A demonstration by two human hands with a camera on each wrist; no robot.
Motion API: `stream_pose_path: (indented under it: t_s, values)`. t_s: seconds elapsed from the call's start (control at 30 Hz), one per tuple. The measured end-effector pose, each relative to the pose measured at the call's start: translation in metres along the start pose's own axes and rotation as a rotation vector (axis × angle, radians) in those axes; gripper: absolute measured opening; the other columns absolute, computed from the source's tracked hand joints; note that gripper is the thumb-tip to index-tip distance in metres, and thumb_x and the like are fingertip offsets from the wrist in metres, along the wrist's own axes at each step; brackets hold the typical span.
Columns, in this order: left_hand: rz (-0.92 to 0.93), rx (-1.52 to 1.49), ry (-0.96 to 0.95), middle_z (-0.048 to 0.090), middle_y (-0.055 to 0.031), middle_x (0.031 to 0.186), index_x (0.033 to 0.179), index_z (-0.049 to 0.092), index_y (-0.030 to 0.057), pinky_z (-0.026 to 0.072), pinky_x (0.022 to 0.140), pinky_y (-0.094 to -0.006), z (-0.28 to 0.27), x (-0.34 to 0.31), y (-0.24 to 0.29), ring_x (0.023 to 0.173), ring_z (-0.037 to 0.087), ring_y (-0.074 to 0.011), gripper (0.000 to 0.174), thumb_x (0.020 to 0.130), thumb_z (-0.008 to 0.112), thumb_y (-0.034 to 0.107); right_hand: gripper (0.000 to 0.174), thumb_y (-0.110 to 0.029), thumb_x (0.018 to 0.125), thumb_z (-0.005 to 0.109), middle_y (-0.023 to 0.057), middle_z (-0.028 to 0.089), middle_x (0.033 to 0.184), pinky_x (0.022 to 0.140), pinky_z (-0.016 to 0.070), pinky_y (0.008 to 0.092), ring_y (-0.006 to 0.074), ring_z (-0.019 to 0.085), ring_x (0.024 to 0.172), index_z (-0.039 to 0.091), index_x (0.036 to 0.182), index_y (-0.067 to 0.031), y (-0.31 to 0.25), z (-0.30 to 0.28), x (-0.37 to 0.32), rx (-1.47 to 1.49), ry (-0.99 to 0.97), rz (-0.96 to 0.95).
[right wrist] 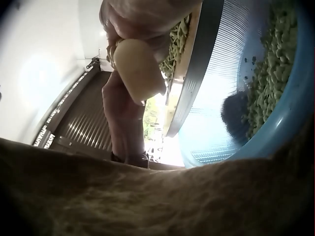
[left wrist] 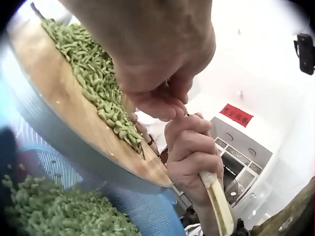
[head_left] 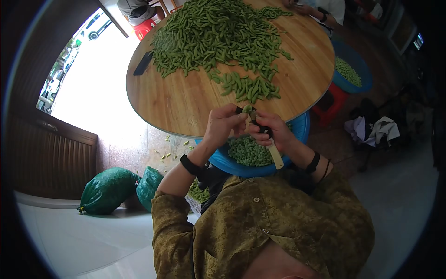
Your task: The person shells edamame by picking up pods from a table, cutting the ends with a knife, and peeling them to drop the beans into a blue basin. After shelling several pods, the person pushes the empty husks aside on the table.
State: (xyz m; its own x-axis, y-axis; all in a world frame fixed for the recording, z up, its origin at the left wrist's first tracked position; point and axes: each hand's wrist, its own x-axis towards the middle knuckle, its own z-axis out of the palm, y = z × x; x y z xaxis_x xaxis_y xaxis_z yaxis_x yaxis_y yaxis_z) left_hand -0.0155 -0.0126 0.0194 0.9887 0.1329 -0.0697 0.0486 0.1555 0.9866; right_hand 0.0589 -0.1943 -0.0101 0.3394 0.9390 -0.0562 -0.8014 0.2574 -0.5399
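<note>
Above the near edge of the round wooden table [head_left: 186,102], my left hand [head_left: 220,123] pinches a green bean pod [head_left: 247,109] between thumb and fingers. My right hand [head_left: 274,128] meets it there, gripping a tool with a flat, pale handle [head_left: 277,157] that sticks out toward my body. Its working end is hidden among the fingers; the right wrist view shows only the broad handle end [right wrist: 140,71]. Under both hands sits a blue basket [head_left: 304,132] holding shelled green beans [head_left: 251,152]. A large heap of pods [head_left: 209,37] covers the table's far part.
A dark flat object [head_left: 143,63] lies at the table's left edge. Another blue basin [head_left: 364,79] of beans stands right, by a red stool [head_left: 331,104]. Green sacks [head_left: 109,190] rest on the floor at left. Other people sit at the far side, one arm [head_left: 306,10] at the table.
</note>
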Motion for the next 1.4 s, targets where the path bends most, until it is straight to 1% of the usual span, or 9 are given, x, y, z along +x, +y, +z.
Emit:
stream_pose_path:
  t_s: [0.13, 0.2, 0.43, 0.8, 0.87, 1.13, 1.2, 1.27, 1.4]
  values:
    - [-0.090, 0.014, -0.012, 0.061, -0.0065, 0.062, 0.081, 0.058, 0.0007, 0.0414, 0.042, -0.0235, 0.000, -0.001, -0.016, 0.051, 0.057, -0.0121, 0.010, 0.085, 0.065, 0.008, 0.016, -0.012, 0.092, 0.053, 0.0031, 0.053, 0.078, 0.044, 0.0374, 0.0222, 0.0084, 0.048, 0.056, 0.054, 0.107, -0.0052, 0.000, -0.001, -0.004, -0.695, 0.194, -0.162]
    - [-0.107, 0.059, -0.016, 0.060, -0.0066, 0.062, 0.081, 0.058, 0.0002, 0.0404, 0.042, -0.0236, 0.002, -0.002, -0.019, 0.050, 0.057, -0.0118, 0.011, 0.084, 0.065, 0.007, 0.016, -0.010, 0.087, 0.061, 0.0038, 0.054, 0.073, 0.050, 0.0410, 0.0269, 0.0124, 0.053, 0.059, 0.055, 0.098, -0.0006, 0.006, -0.006, 0.008, -1.235, 0.313, -0.717]
    - [-0.079, 0.201, -0.043, 0.055, -0.0031, 0.059, 0.079, 0.058, -0.0018, 0.0388, 0.043, -0.0245, 0.009, -0.011, -0.021, 0.050, 0.053, -0.0094, 0.011, 0.084, 0.063, 0.007, 0.019, -0.010, 0.084, 0.064, 0.0105, 0.054, 0.072, 0.057, 0.0436, 0.0314, 0.0177, 0.056, 0.064, 0.053, 0.094, 0.0017, 0.005, 0.002, -0.002, -1.227, 0.345, -0.435]
    - [0.117, 0.588, -0.147, 0.055, -0.0031, 0.060, 0.085, 0.057, -0.0018, 0.0422, 0.049, -0.0260, 0.012, -0.029, -0.014, 0.055, 0.053, -0.0082, 0.016, 0.089, 0.058, 0.013, 0.027, 0.000, 0.071, 0.065, 0.0191, 0.049, 0.088, 0.059, 0.0442, 0.0408, 0.0366, 0.054, 0.072, 0.047, 0.091, 0.0028, 0.011, 0.007, -0.007, -1.703, 0.159, -1.021]
    - [0.109, 0.584, -0.196, 0.051, -0.0176, 0.058, 0.082, 0.056, -0.0022, 0.0423, 0.050, -0.0370, 0.010, -0.031, -0.013, 0.050, 0.054, -0.0264, 0.014, 0.085, 0.061, 0.011, 0.027, 0.000, 0.071, 0.065, 0.0185, 0.048, 0.087, 0.060, 0.0442, 0.0411, 0.0366, 0.054, 0.072, 0.047, 0.091, 0.0023, 0.011, 0.004, -0.008, -1.686, 0.117, -0.950]
    - [0.137, 1.011, -0.260, 0.057, -0.0253, 0.070, 0.084, 0.059, -0.0005, 0.0460, 0.060, -0.0467, -0.014, -0.061, 0.015, 0.067, 0.059, -0.0421, 0.013, 0.083, 0.058, 0.013, 0.023, -0.004, 0.073, 0.064, 0.0158, 0.050, 0.077, 0.057, 0.0430, 0.0400, 0.0343, 0.054, 0.067, 0.048, 0.089, 0.0013, 0.008, 0.001, -0.014, -1.644, 0.042, -0.729]
    - [-0.108, 1.378, -0.417, 0.061, -0.0252, 0.077, 0.085, 0.063, 0.0013, 0.0486, 0.067, -0.0489, -0.051, -0.089, 0.021, 0.076, 0.062, -0.0421, 0.014, 0.081, 0.059, 0.014, 0.020, -0.005, 0.075, 0.064, 0.0154, 0.052, 0.073, 0.057, 0.0429, 0.0382, 0.0315, 0.055, 0.064, 0.052, 0.089, 0.0013, 0.002, -0.005, -0.022, -1.620, 0.109, -0.372]
    - [-0.311, 1.536, -0.443, 0.064, -0.0228, 0.080, 0.086, 0.065, 0.0035, 0.0510, 0.071, -0.0462, -0.080, -0.111, 0.024, 0.080, 0.063, -0.0400, 0.013, 0.079, 0.062, 0.014, 0.017, -0.006, 0.078, 0.063, 0.0147, 0.054, 0.072, 0.057, 0.0436, 0.0375, 0.0285, 0.056, 0.063, 0.053, 0.090, 0.0010, 0.002, -0.011, -0.022, -1.582, 0.078, -0.396]
    - [0.078, 1.329, -0.284, 0.064, -0.0179, 0.078, 0.091, 0.064, 0.0040, 0.0502, 0.074, -0.0455, -0.077, -0.055, 0.036, 0.081, 0.063, -0.0370, 0.015, 0.080, 0.060, 0.013, 0.022, -0.007, 0.085, 0.059, 0.0048, 0.056, 0.072, 0.055, 0.0450, 0.0278, 0.0136, 0.056, 0.061, 0.055, 0.105, 0.0021, 0.005, -0.012, -0.013, -1.365, 0.129, -0.317]
